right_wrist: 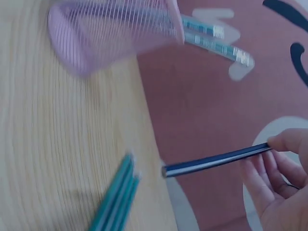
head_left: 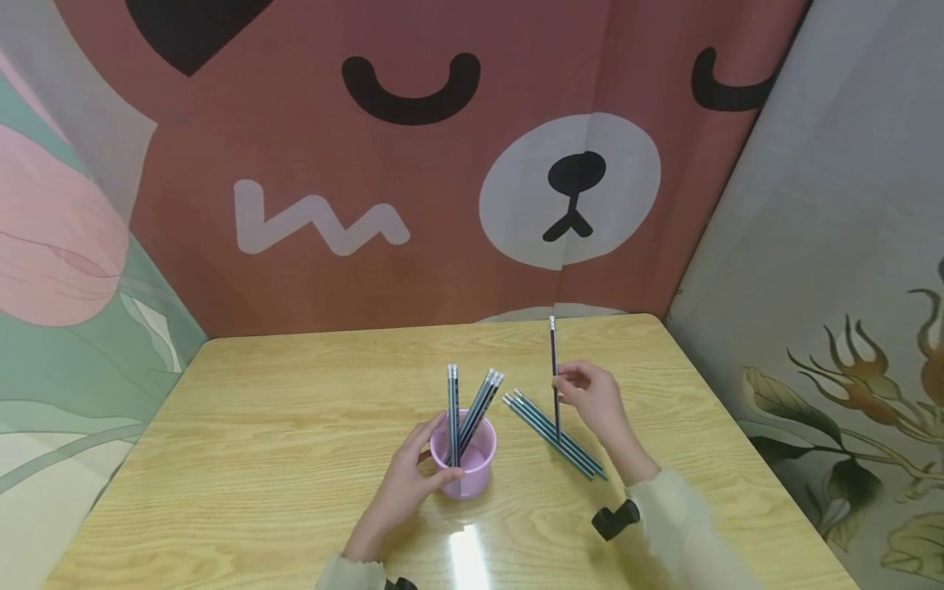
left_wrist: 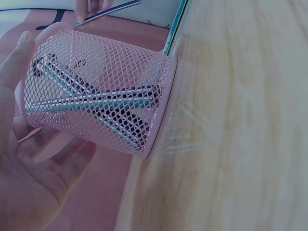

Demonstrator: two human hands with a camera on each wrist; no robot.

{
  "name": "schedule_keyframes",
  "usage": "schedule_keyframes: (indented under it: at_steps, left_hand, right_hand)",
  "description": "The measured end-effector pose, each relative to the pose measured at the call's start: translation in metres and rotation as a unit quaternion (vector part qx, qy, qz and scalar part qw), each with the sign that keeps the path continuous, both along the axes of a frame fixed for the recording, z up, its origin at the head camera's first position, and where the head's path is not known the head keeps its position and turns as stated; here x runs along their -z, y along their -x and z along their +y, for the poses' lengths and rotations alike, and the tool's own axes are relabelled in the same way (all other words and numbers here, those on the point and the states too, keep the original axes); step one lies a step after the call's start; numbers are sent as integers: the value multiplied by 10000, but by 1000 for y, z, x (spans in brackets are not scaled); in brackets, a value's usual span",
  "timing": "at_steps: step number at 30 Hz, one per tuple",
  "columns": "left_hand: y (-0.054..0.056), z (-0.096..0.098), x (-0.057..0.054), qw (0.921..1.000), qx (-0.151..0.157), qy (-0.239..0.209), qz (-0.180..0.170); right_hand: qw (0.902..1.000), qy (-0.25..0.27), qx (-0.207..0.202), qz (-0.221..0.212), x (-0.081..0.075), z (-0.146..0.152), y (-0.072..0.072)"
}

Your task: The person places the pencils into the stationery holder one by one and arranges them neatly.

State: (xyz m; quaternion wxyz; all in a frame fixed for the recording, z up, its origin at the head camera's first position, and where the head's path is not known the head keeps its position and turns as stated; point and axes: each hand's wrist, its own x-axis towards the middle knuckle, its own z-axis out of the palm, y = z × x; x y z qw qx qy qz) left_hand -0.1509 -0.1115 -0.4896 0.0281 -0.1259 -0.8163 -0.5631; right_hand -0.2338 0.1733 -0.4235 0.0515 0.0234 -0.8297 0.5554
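Observation:
A pink mesh pencil cup (head_left: 472,479) stands upright on the table, with several pencils (head_left: 472,410) leaning inside it. My left hand (head_left: 407,479) grips the cup's rim from the left, thumb at the front. In the left wrist view, crossed pencils (left_wrist: 96,101) show through the mesh. My right hand (head_left: 590,397) pinches a dark pencil (head_left: 555,352) between thumb and fingers, nearly upright, its eraser end up. The right wrist view shows that pencil's (right_wrist: 216,160) lower end free. Several green pencils (head_left: 556,436) lie side by side under the right hand, right of the cup.
The wooden table (head_left: 295,410) reaches back to a bear-patterned curtain (head_left: 442,287). Patterned cloth also hangs on both sides. A dark wrist camera (head_left: 615,519) sits by the right sleeve. Light reflects off the table in front of the cup.

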Motion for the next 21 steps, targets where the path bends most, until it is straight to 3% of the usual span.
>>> schedule_keyframes:
  at_steps: [7,13,17,21]
  left_hand:
    - [0,0,2,10000,-27,8,-8]
    - [-1,1,2,10000,-26,11,7]
    - [-1,0,2,10000,-44,34,-3]
    - [-1,0,2,10000,-53,40,3]
  right_hand:
    - [9912,1311,32,173,-7,-28,-21]
    - [9690,2363,131,714,-8,-50,-37]
    - [9576,2697,66,1013,1,-64,-42]
    - [9630,2462,72,1095,12,-75,-44]
